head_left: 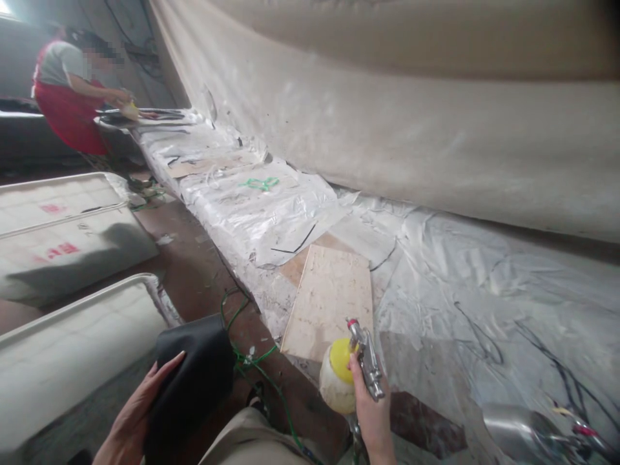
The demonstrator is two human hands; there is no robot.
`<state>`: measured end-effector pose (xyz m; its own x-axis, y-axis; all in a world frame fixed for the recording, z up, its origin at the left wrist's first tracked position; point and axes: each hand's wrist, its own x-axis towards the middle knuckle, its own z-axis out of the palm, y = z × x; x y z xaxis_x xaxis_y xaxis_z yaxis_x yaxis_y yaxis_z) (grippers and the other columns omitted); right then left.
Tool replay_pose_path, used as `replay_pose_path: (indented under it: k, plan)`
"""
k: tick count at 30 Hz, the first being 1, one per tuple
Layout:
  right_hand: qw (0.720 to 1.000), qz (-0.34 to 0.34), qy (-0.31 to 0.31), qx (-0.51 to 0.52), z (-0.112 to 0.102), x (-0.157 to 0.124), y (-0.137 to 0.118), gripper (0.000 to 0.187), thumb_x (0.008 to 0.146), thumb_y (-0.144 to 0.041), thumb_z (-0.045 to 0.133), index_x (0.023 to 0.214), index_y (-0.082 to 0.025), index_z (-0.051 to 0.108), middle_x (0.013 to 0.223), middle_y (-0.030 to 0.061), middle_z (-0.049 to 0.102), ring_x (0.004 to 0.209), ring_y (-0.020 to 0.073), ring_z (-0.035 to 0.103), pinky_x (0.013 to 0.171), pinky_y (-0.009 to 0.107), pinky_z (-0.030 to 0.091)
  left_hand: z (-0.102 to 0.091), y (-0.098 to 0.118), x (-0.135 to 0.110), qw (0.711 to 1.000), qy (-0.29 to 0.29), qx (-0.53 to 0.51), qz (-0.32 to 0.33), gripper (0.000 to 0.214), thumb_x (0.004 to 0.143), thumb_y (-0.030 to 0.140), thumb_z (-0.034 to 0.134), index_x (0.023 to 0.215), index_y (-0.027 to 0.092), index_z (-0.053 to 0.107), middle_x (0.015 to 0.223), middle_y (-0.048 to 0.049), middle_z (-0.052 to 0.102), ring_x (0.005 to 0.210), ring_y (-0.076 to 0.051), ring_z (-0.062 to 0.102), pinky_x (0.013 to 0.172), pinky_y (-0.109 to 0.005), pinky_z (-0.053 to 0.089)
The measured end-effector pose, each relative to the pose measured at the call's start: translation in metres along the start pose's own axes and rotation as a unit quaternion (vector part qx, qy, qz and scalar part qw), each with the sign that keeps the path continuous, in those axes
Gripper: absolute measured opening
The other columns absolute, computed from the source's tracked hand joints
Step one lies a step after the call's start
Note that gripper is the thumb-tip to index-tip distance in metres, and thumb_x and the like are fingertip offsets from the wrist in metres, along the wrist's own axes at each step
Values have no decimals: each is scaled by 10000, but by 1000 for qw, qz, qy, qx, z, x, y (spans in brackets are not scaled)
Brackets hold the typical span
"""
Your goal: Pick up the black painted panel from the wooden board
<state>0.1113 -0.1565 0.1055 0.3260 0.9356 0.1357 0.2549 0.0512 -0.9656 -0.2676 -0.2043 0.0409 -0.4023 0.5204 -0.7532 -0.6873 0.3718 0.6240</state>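
Workshop, spraying type. Contents: one long counter (225,194), running from far left to near right, under crumpled, stained plastic sheeting (436,278); one spray gun (372,365) with yellow-topped cup, near centre; pale hanging sheet (436,148) behind the counter; large white tubs (72,248), left; green hose (279,391) along a scrap-littered brown floor (188,239); one co-worker (72,90) in red apron (72,123), far left.

Visible dress, viewed from above.
Pale beige trousers (247,440) are worn, and a dark shoe (262,402) is partly shown beyond them; the left hand (138,408) and right hand (372,405) are seen bare.
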Motion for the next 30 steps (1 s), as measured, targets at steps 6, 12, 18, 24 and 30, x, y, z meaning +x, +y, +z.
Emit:
replay_pose_path:
  k: [6,12,18,24,30]
  plan:
    - [999,-8,21,-41,3,3,-2,352,773,-511,648,879,-177,685,861,90,720,774,232,684,703,330,578,-4,-2,9,996,-56,28,64,677,732,261,754,1348,289,473,841,-57,732,639,-248,712,636,-367,600]
    - [999,-12,5,-41,12,-3,-4,340,770,-510,646,855,-183,682,828,87,717,755,231,681,707,329,577,-3,1,9,997,-50,11,55,645,740,252,743,1331,312,494,837,-48,729,661,-257,717,660,-400,606]
    - [999,17,-4,-35,7,-10,6,366,758,-504,667,893,-164,683,862,103,720,780,247,678,725,350,567,-5,-1,12,997,-49,28,51,674,736,281,751,1348,311,471,853,-56,730,673,-265,719,652,-402,606]
    - [999,19,-9,-47,5,-10,6,337,779,-479,658,906,-166,666,819,77,703,764,236,669,702,332,557,-2,2,5,997,-49,22,50,614,746,239,736,1314,296,508,847,-57,735,676,-261,721,634,-367,608]
    - [999,-14,-17,-44,16,-15,-10,320,801,-497,615,852,-187,673,789,71,695,726,231,668,683,334,570,-2,2,9,996,-59,27,62,574,755,221,724,1291,282,530,864,-59,737,674,-251,722,645,-353,608]
